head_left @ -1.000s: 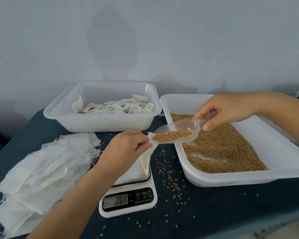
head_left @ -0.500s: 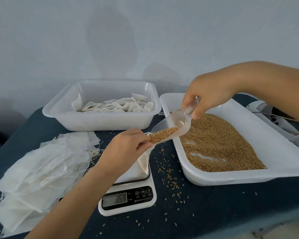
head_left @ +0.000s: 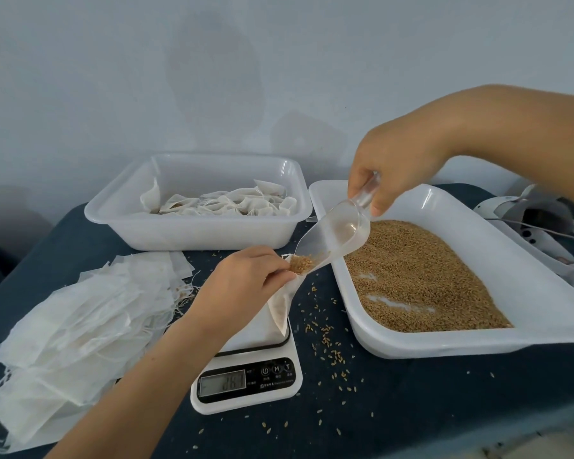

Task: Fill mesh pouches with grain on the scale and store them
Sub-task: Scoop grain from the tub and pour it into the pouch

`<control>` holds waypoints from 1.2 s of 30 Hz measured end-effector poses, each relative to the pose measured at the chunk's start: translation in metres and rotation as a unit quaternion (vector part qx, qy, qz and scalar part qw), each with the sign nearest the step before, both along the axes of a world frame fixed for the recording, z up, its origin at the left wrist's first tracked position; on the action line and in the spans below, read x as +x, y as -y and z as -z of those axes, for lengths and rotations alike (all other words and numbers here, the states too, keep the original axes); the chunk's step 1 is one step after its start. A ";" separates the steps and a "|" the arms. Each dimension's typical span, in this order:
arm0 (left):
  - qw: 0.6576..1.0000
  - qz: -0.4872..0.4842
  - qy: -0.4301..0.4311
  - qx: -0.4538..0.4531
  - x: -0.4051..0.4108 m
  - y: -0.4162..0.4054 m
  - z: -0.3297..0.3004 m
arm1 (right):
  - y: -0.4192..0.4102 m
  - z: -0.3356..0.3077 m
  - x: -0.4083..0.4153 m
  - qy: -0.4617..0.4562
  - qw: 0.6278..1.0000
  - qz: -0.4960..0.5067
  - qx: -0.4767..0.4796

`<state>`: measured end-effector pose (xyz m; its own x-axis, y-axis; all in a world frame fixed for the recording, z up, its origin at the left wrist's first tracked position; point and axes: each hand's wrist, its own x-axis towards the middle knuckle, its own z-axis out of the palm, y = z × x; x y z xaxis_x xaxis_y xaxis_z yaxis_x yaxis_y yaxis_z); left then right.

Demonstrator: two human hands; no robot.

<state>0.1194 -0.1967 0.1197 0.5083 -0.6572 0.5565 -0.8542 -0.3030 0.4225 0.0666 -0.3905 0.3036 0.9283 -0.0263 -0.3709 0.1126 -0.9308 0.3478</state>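
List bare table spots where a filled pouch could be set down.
Best patch: dark cloth in front of the grain tray, right of the scale, dotted with spilled grains. A narrower strip runs between scale and front edge. Crowded: the left side under the empty pouch stack, and the far right beside the white device.

You're looking through one head camera, wide-angle, aimed forward and down across the table toward the wall. Your left hand pinches the pouch mouth just left of centre, close to the lens. From that grip, the scale sits directly below and nearer you, the scoop rises up-right to your right hand, the grain tray spreads right, the pouch bin lies beyond. No second view shares this scene.
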 end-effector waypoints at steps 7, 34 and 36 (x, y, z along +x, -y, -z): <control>1.000 -0.008 0.000 -0.005 -0.002 0.000 0.000 | -0.003 -0.006 -0.001 -0.002 1.000 -0.005 -0.018; 0.999 -0.031 0.000 0.008 0.001 -0.011 0.005 | 0.176 0.165 -0.074 0.093 0.890 0.368 0.252; 0.999 -0.032 -0.002 0.012 0.000 -0.011 0.004 | 0.180 0.178 -0.073 0.095 0.888 0.377 0.246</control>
<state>0.1197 -0.1854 0.1156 0.5509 -0.6366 0.5397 -0.8318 -0.3660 0.4174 -0.0062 -0.5710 0.1260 0.7627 -0.5450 -0.3481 -0.6242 -0.7612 -0.1758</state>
